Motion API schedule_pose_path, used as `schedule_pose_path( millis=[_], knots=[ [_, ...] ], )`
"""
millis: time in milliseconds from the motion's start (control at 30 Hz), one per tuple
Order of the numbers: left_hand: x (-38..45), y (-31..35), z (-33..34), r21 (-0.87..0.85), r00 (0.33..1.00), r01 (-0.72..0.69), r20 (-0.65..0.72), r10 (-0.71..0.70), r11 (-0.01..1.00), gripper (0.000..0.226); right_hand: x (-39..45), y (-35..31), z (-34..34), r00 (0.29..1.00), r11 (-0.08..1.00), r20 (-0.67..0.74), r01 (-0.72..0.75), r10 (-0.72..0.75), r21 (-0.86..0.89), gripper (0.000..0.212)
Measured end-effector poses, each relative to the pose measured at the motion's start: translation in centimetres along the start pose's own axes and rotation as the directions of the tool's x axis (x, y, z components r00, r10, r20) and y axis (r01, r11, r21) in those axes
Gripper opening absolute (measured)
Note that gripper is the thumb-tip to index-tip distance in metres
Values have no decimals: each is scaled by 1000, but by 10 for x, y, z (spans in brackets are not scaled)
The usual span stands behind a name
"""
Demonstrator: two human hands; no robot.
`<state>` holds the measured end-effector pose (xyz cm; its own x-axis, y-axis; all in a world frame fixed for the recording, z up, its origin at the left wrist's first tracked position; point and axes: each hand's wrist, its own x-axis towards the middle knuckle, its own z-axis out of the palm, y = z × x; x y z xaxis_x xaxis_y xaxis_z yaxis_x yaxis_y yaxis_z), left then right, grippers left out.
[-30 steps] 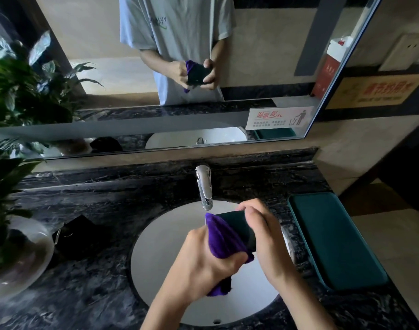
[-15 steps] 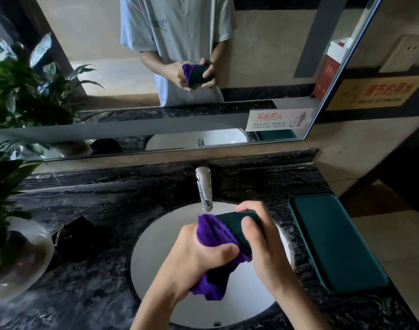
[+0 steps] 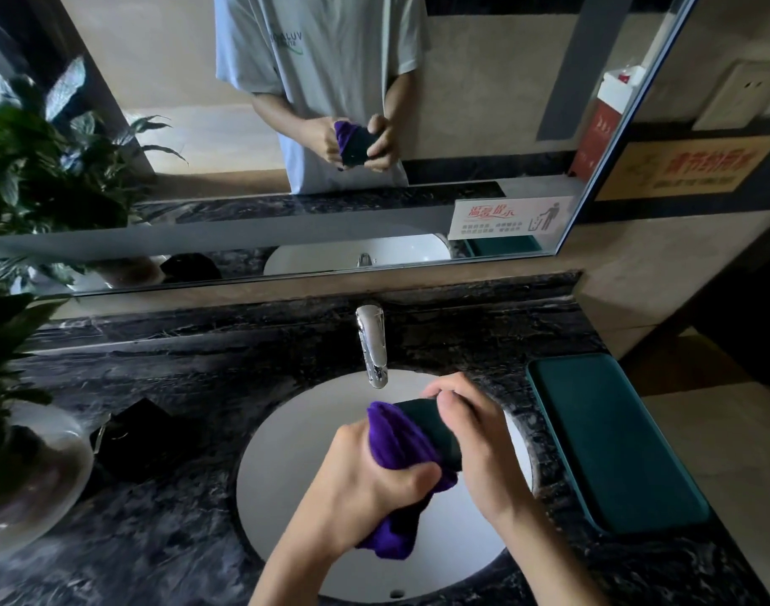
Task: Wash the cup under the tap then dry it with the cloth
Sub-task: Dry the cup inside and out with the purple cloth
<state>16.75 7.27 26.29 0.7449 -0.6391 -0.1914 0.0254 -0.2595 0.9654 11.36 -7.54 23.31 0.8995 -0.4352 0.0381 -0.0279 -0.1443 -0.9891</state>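
Over the white sink basin (image 3: 295, 452) I hold a dark green cup (image 3: 431, 426) on its side. My right hand (image 3: 479, 443) wraps around the cup from the right. My left hand (image 3: 370, 487) grips a purple cloth (image 3: 400, 443), bunched against the cup's left side, with its loose end hanging down into the basin. The chrome tap (image 3: 372, 347) stands just behind the cup, and no water shows at its spout. Most of the cup is hidden by the cloth and my fingers.
The sink sits in a dark marble counter (image 3: 199, 387). A green mat (image 3: 610, 435) lies to the right, a dark small object (image 3: 142, 430) to the left, and a potted plant (image 3: 20, 343) at the far left. A wall mirror (image 3: 287, 124) reflects a person and the hands.
The cloth has bunched up higher against the cup's left side as my left hand shifted its grip. My right hand's fingers have moved over the top of the cup.
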Motion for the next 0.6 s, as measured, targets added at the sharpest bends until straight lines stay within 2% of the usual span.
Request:
schedule_pose_path(
  millis=[33,67,100,133,167,200,233,267,300,333,367,433,467,533,567,600],
  knots=[
    [0,2,3,169,999,-38,-6,40,985,7,3,-2,1,982,976,1,-187,188,111,32],
    [1,1,5,286,996,-84,24,81,955,9,6,-3,1,922,904,54,-388,385,182,31],
    [1,-4,7,346,993,-116,74,96,931,13,7,-3,-1,848,830,118,-529,516,176,32],
    [1,-8,7,333,988,-143,111,112,932,15,7,-3,-4,808,799,154,-588,569,130,36],
    [-1,-9,6,262,986,-148,117,121,954,14,7,-4,-6,820,821,161,-565,549,76,40],
    [-1,-14,5,147,990,-131,79,120,981,10,6,-5,-6,874,881,141,-473,465,26,43],
    [1,-16,4,3,997,-81,12,81,997,9,4,-5,-6,936,943,109,-333,334,-25,43],
    [3,-18,1,-154,999,-30,-45,23,988,21,1,-5,-5,978,982,101,-175,181,-67,39],
    [3,-18,-1,-301,997,19,-60,-39,953,34,-2,-2,-3,992,994,116,-33,44,-102,38],
    [4,-18,-2,-358,995,32,-76,-63,933,39,-5,1,0,992,990,117,66,-51,-128,39],
    [3,-14,-2,-334,996,25,-73,-52,942,36,-7,4,3,991,983,81,113,-102,-147,38],
    [2,-5,-2,-83,998,-44,-36,42,996,22,-8,2,8,997,996,-33,67,-69,-62,34],
    [3,0,-2,79,996,-82,-25,84,994,14,-6,-1,10,998,999,-64,-22,25,41,34],
    [7,2,-1,376,979,-202,60,194,904,8,-1,-5,11,942,917,-1,-328,337,225,40],
    [8,2,-1,455,966,-257,121,227,852,8,1,-2,8,883,850,67,-465,464,246,43],
    [7,-1,-1,448,962,-274,142,235,851,11,2,-1,7,842,812,121,-540,527,223,46]
  ],
)
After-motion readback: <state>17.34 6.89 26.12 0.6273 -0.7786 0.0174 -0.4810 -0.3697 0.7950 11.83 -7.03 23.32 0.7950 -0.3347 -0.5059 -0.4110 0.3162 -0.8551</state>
